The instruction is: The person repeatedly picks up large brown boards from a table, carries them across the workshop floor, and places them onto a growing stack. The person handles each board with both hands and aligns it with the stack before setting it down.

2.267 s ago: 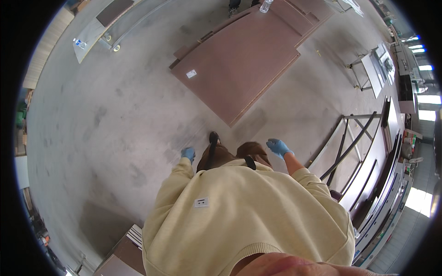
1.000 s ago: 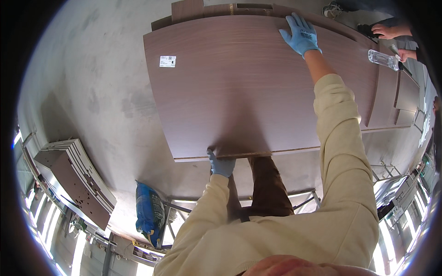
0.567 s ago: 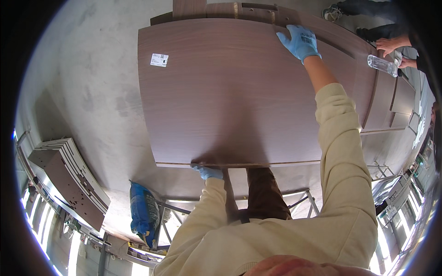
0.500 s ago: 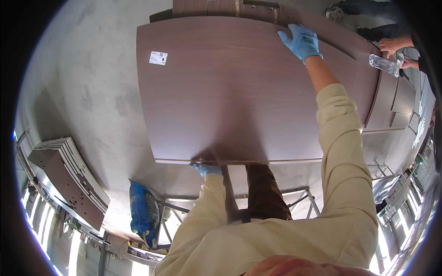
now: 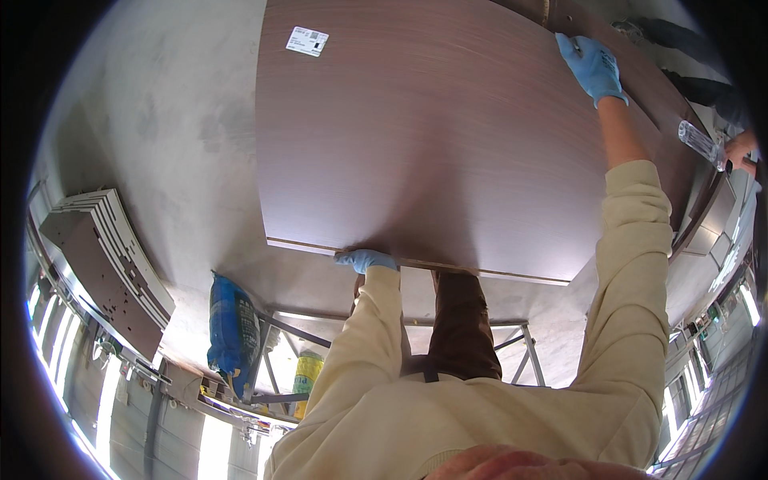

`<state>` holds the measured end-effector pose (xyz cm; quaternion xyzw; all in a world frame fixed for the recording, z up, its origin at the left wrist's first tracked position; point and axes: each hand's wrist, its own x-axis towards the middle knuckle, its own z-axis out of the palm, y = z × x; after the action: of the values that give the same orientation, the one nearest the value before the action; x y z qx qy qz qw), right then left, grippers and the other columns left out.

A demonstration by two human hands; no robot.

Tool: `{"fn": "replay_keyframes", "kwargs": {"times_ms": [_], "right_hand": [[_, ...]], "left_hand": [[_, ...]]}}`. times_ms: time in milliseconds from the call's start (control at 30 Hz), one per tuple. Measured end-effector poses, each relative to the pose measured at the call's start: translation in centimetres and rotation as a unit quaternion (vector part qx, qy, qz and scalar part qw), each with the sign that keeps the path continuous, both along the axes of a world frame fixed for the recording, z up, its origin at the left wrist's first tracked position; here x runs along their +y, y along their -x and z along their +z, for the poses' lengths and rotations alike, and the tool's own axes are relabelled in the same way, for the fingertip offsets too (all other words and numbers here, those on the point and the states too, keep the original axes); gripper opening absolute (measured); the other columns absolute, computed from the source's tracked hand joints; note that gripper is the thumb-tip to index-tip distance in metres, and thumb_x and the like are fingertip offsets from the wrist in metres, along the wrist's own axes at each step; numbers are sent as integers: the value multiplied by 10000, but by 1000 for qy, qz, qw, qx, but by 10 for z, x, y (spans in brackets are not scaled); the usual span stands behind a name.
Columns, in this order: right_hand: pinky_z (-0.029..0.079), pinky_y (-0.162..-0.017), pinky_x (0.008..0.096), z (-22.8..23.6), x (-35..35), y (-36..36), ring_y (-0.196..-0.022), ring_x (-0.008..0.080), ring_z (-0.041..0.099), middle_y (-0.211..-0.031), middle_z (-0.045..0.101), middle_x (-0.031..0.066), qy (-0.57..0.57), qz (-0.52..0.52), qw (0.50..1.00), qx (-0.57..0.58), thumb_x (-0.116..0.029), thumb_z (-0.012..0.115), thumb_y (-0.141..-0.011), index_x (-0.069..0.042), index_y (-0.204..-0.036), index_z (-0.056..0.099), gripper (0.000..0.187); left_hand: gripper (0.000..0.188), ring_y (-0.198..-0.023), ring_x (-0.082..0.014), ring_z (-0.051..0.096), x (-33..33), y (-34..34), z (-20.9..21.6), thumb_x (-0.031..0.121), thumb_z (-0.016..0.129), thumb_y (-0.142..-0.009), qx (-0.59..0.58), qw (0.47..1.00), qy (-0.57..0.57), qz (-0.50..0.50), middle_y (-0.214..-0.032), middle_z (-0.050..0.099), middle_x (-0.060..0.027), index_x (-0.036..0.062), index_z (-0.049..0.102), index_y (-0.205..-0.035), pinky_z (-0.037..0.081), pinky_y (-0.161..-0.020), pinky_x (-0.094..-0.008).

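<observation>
A large brown wood-grain panel (image 5: pixel 384 144) spans the middle of the view in front of my legs, with a white label (image 5: pixel 307 42) near its far left corner. My left hand (image 5: pixel 368 261), in a light blue glove, grips the panel's near edge, its fingers partly tucked underneath. With my right arm stretched out, my right hand (image 5: pixel 594 70), gloved alike, is bent over the far edge toward the right. Its thumb lies on the top face; the fingertips beyond the edge are hidden. More brown boards (image 5: pixel 640 100) lie beneath and beyond the panel.
At far right a co-worker's hand (image 5: pixel 740 150) holds a clear bottle (image 5: pixel 698 142). Stacked boards (image 5: pixel 104 272) stand at left. A blue bag (image 5: pixel 230 328) and a yellow bag (image 5: pixel 307 374) are beside a metal frame (image 5: pixel 280 326) near my legs.
The panel has turned, its near edge now slanting down to the right. My right hand has shifted right with the far edge. The view has shifted too. The co-worker's bottle appears farther right.
</observation>
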<state>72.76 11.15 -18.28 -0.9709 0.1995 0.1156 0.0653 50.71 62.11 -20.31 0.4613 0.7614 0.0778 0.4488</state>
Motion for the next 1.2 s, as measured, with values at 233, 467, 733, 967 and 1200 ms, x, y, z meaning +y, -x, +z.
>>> {"fn": "replay_keyframes", "kwargs": {"times_ms": [233,467,733,967,1200], "right_hand": [[541,-817,477,-7,-11,9,-892,400,680,-907,725,170,23,-34,998,38,-694,475,-943,-69,-856,726,679],[546,-803,482,-4,-3,11,-887,408,688,-911,733,182,32,-35,998,30,-688,522,-920,-55,-837,718,668],[546,-799,484,-2,19,43,-880,410,692,-895,735,181,2,-70,997,-13,-649,557,-925,-60,-841,728,619],[564,-813,486,3,35,59,-861,405,696,-854,731,174,9,-96,995,8,-623,551,-935,-63,-823,731,598],[564,-801,471,1,33,65,-812,379,691,-807,719,162,-8,-99,995,11,-619,536,-960,-58,-807,720,609]], "left_hand": [[907,-1520,-332,315,40,61,-35,783,261,-983,-97,972,213,7,-1663,347,-111,126,380,-1597,223,-1268,-494],[1036,-1466,-365,371,51,83,-45,886,352,-892,-86,958,268,-44,-1639,364,-131,105,397,-1571,276,-1238,-545],[912,-1381,-333,478,65,45,27,787,416,-949,-26,979,188,-80,-1546,480,-126,79,465,-1523,367,-1184,-515],[941,-1414,-349,471,58,20,6,778,337,-974,72,990,80,-93,-1563,484,-172,32,459,-1535,367,-1196,-479],[790,-1378,-373,524,73,36,-27,622,196,-1070,172,962,-28,-210,-1554,481,-208,37,405,-1558,399,-1190,-432]]}}
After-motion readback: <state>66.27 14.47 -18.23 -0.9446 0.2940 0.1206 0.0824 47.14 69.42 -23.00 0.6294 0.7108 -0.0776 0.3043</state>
